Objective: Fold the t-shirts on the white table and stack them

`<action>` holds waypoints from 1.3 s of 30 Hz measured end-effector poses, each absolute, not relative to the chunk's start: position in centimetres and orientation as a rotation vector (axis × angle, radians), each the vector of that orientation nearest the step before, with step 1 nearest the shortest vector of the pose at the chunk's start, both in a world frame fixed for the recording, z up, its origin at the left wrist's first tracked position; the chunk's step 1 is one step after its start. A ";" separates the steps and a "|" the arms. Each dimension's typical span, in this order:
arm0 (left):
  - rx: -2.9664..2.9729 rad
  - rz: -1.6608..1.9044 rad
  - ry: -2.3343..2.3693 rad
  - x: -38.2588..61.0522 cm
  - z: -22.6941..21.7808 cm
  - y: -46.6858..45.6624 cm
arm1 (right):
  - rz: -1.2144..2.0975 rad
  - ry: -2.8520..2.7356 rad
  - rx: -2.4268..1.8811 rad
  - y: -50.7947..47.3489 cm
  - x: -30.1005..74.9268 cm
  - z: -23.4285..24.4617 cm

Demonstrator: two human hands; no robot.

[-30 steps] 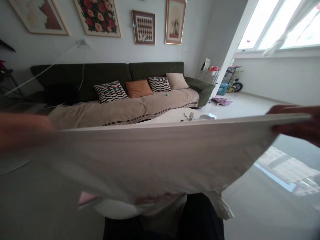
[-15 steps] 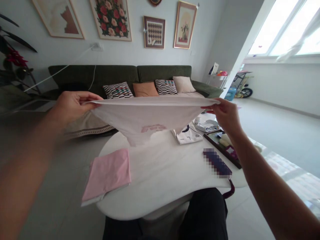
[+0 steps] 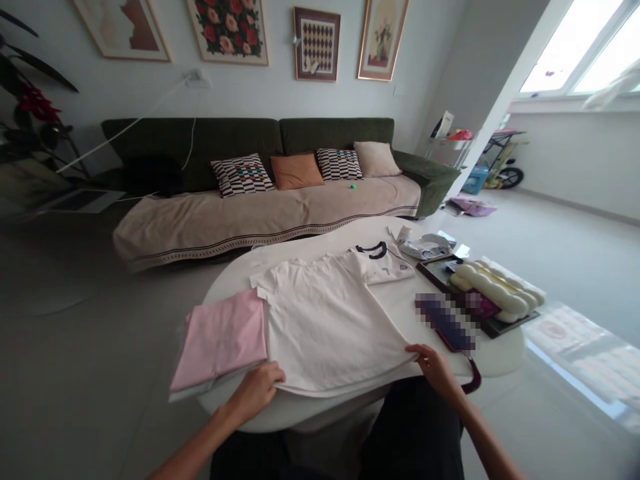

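A white T-shirt (image 3: 325,320) lies spread on the white table (image 3: 250,419), its sleeves toward the sofa and its hem toward me. My left hand (image 3: 261,388) is closed on the hem's left corner. At the right corner of the hem, my right hand (image 3: 434,365) pinches the cloth. Left of the T-shirt is a folded pink garment (image 3: 220,340), overhanging the table's edge. Another white shirt (image 3: 387,267) with a dark collar lies folded beyond the T-shirt's right shoulder.
A phone-like blurred object (image 3: 445,323) with a dark strap lies near my right hand. Beyond it a tray (image 3: 493,328) holds a pale puffy item (image 3: 493,290). A crumpled plastic bag (image 3: 425,247) rests at the far right. A green sofa (image 3: 240,143) with cushions stands behind the table.
Both hands have come down toward me from mid-air. The white T-shirt, stretched above the table before, now lies flat on it, its hem still held at both corners.
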State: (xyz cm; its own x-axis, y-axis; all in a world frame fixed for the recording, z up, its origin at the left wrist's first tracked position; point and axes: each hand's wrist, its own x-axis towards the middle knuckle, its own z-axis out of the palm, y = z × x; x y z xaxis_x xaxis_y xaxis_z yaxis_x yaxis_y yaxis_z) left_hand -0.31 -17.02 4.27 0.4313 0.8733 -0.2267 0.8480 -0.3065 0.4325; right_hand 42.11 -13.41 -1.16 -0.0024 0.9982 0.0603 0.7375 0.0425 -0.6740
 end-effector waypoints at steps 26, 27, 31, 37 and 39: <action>2.152 0.271 2.184 1.7 -3.8 3.5 | 0.640 -2.079 -1.964 6.8 36.8 2.0; 2.141 0.251 2.223 1.7 -4.4 3.6 | 0.612 -2.070 -1.994 8.2 36.5 2.0; 2.154 0.238 2.272 1.5 -5.4 3.6 | 0.475 -2.013 -2.086 13.1 36.2 1.6; 2.145 0.209 2.301 1.6 -5.4 4.0 | 0.297 -2.109 -1.968 18.3 35.0 0.6; 2.150 0.209 2.308 1.6 -5.6 4.1 | 0.278 -2.187 -1.903 19.3 34.4 0.2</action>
